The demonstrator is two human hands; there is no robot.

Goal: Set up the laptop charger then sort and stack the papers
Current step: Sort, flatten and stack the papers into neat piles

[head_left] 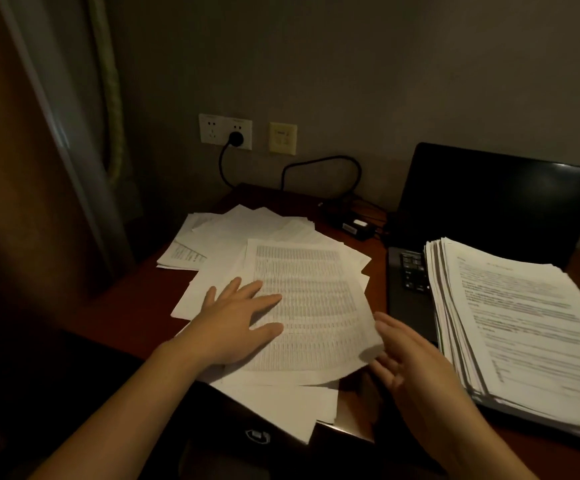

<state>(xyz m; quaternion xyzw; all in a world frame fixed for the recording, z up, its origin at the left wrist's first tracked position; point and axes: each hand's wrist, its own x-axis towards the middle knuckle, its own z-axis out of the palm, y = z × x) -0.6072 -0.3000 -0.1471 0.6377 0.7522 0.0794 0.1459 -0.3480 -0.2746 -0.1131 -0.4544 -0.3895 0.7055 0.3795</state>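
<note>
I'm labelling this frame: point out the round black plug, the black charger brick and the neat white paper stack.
Round black plug (236, 137), head view: front face.
Black charger brick (349, 226), head view: top side.
Neat white paper stack (524, 317), head view: top sheet's middle.

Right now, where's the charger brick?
Head view, right of centre: the charger brick lies between the scattered papers and the open laptop.

The room is dim and warm-toned; the white papers (302, 306) are the brightest area. Faint glare marks the laptop screen (558, 171). The right hand (416, 362) is motion-blurred. The left side sinks into near-black shadow, and the edges bow with wide-angle distortion.
</note>
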